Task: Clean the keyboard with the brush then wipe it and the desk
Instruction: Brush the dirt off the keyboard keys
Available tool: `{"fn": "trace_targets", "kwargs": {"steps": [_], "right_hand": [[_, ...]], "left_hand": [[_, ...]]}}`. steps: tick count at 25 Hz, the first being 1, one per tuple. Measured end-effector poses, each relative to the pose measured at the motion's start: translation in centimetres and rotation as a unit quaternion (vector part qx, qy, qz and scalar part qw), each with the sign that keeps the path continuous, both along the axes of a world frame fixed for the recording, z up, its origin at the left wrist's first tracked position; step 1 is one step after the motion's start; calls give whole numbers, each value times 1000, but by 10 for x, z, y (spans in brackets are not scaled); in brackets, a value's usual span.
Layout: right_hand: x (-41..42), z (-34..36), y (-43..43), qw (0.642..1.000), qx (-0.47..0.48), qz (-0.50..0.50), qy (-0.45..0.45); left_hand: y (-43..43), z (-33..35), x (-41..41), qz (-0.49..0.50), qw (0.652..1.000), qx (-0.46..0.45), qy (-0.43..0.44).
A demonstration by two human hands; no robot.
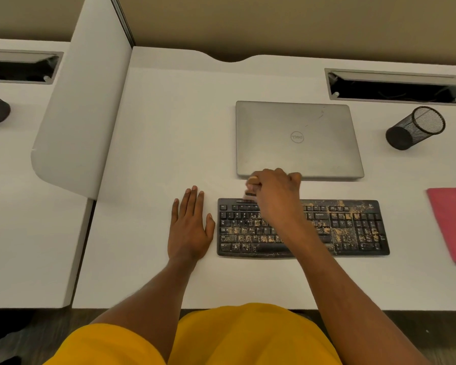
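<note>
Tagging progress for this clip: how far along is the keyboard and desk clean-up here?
Done: little. Only the top-left keys of the keyboard look fairly clear; tan grit covers the rest. In hand: the right hand grips the brush at the keyboard's top-left edge, bristles blurred; the left hand rests flat on the desk beside it. Left: most of the brushing, then both wipes; the pink cloth lies untouched at the right.

Brush in right hand over keyboard
</note>
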State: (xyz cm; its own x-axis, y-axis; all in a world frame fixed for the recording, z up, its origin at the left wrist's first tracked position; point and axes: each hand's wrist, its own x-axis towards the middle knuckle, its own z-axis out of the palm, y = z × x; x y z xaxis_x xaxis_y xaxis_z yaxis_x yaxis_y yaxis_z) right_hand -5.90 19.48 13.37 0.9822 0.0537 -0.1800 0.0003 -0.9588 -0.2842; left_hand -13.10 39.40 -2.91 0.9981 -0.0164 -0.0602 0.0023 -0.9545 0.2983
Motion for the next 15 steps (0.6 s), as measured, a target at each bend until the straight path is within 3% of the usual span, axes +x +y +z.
{"fn": "trace_targets", "kwargs": {"steps": [3, 12, 15], "right_hand": [[5, -7, 21, 994, 102, 29, 15], [7, 0, -15, 998, -64, 20, 20], [10, 2, -10, 1000, 23, 1, 10]], "left_hand": [[0, 1, 0, 2, 1000, -6, -6], [1, 2, 1, 3, 1000, -6, 2], [1, 2, 1, 6, 1000, -7, 7]]}}
